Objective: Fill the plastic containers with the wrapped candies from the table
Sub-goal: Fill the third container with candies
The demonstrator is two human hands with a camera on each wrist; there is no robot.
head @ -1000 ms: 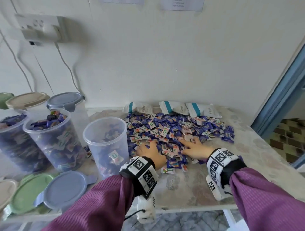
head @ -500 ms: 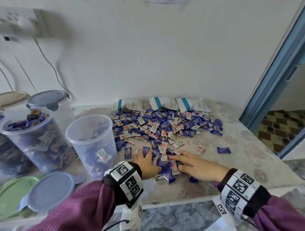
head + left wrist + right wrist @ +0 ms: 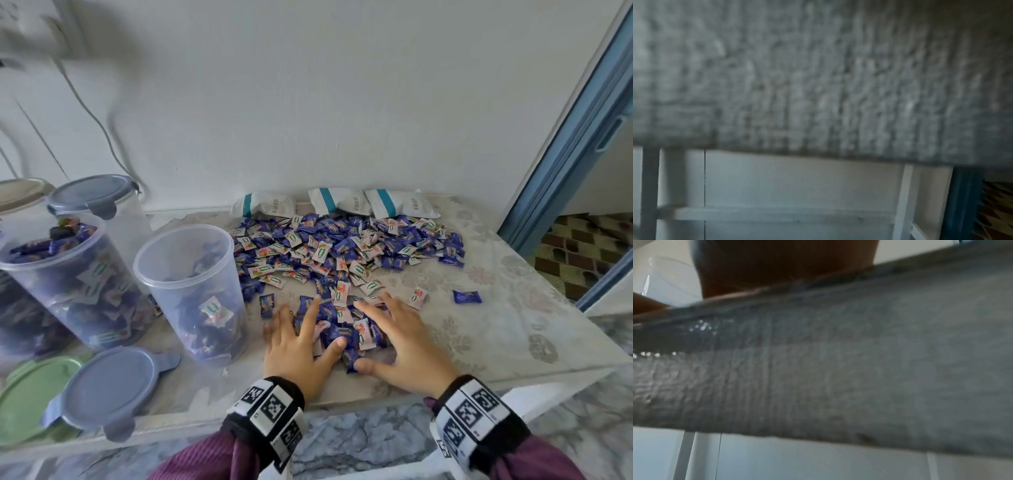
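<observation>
A broad pile of blue and white wrapped candies (image 3: pixel 342 250) covers the back middle of the table. My left hand (image 3: pixel 301 339) and right hand (image 3: pixel 404 342) lie flat with fingers spread, either side of a small heap of candies (image 3: pixel 346 329) near the front edge. The fingers rest on the heap and hold nothing. An open clear container (image 3: pixel 186 291), partly filled, stands just left of my left hand. Both wrist views are blurred; the right one shows only part of my palm (image 3: pixel 777 264) above the table edge (image 3: pixel 818 353).
A candy-filled container (image 3: pixel 65 277) and a lidded one (image 3: pixel 96 202) stand at the left. A blue-grey lid (image 3: pixel 113 387) and a green lid (image 3: pixel 27 394) lie at the front left. White bags (image 3: pixel 339 200) line the wall. One stray candy (image 3: pixel 467 296) lies right.
Both hands have drawn a batch of candies out of the big pile towards the front edge, and the fingers have spread wider around it. The head view has shifted.
</observation>
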